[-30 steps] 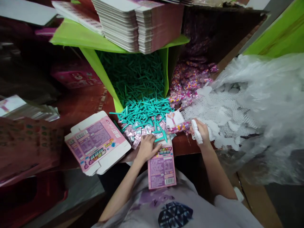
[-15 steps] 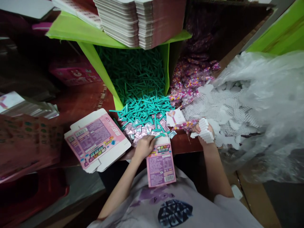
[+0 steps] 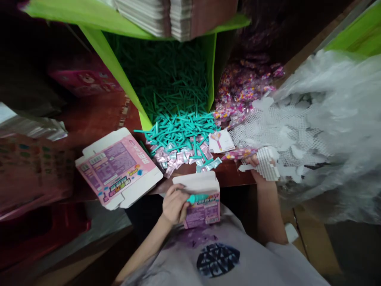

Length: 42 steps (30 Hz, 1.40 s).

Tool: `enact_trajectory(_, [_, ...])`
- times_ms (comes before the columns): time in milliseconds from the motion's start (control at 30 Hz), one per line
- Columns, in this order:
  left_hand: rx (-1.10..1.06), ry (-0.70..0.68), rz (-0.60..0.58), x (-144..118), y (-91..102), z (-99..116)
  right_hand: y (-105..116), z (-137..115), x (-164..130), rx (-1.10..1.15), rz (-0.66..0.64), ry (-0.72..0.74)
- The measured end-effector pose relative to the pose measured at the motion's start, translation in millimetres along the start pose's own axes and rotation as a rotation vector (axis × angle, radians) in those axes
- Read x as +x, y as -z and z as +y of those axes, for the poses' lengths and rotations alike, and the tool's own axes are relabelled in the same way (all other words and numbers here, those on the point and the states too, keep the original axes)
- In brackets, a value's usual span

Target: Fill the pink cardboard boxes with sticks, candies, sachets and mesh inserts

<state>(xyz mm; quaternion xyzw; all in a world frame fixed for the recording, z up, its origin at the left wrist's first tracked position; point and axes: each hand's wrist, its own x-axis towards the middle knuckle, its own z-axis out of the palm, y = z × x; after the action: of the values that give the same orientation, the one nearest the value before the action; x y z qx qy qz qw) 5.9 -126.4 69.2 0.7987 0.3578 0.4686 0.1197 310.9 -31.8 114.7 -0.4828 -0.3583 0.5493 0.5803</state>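
The left hand [image 3: 174, 204] has now brought a teal stick [image 3: 198, 197] to the open pink box [image 3: 202, 200]; the right hand [image 3: 262, 169] grips a white mesh piece [image 3: 268, 167].

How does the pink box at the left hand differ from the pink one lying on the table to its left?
The box at the left hand, the held box, is folded up into a box shape with its top flap open; the flat box lies unfolded on the table. The held box looks narrower, the flat box wider. The held box sits against the person's shirt; the flat box overhangs the table edge. Both are pink with purple print.
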Motion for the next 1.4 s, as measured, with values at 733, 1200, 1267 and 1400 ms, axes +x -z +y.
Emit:
enact_trajectory(733, [0.048,0.382,-0.369,31,-42.4,-31,-48,10,-11,0.212,-0.226,-0.254])
enact_trajectory(1200, [-0.326,0.798,0.336,34,-14.1,-67,-96,30,-18,0.364,-0.26,-0.084])
enact_trajectory(1267, [-0.271,0.709,0.098,26,-13.7,-67,-89,31,-20,0.358,-0.319,-0.09])
enact_trajectory(1400, [-0.08,0.478,-0.354,20,-19.6,-58,-78,47,-14,0.255,-0.481,-0.19])
